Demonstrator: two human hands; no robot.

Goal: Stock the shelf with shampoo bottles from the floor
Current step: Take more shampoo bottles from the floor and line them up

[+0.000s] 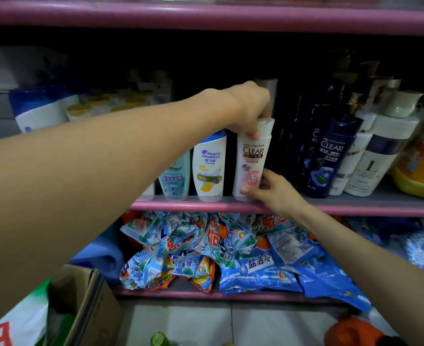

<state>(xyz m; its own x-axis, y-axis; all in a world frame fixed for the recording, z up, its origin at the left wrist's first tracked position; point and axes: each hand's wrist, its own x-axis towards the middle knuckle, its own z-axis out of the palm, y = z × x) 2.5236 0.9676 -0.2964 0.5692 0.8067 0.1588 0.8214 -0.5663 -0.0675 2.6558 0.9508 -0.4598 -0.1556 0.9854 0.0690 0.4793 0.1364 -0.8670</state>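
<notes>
1. The white bottle [252, 161] between my hands reads "CLEAR" in large letters, with Chinese characters beneath and a pink flower picture low on the label.
2. Just left of my left hand [252, 109] stands a white bottle with a blue cap, marked "head & shoulders" [209, 166], with a lemon picture; left of that, a teal bottle [176, 178] whose label I cannot read, except for "72".
3. Right of my right hand [268, 189] stands a dark blue bottle [330, 158], also marked "CLEAR".
4. My left arm reaches across from the left; that hand comes down over the white bottle's cap, fingers curled round it and pinching its top.
5. My right arm comes up from the lower right; that hand holds the bottle's lower right side, thumb on the front label, fingers curled behind.
6. The white bottle stands upright on the pink shelf [206, 206], at its front edge, just beside the head & shoulders one.
7. Below my right hand, on the lower shelf, lie blue packets [255, 265] printed with Chinese characters.
8. Below my left arm sits an open cardboard box [88, 303].
</notes>
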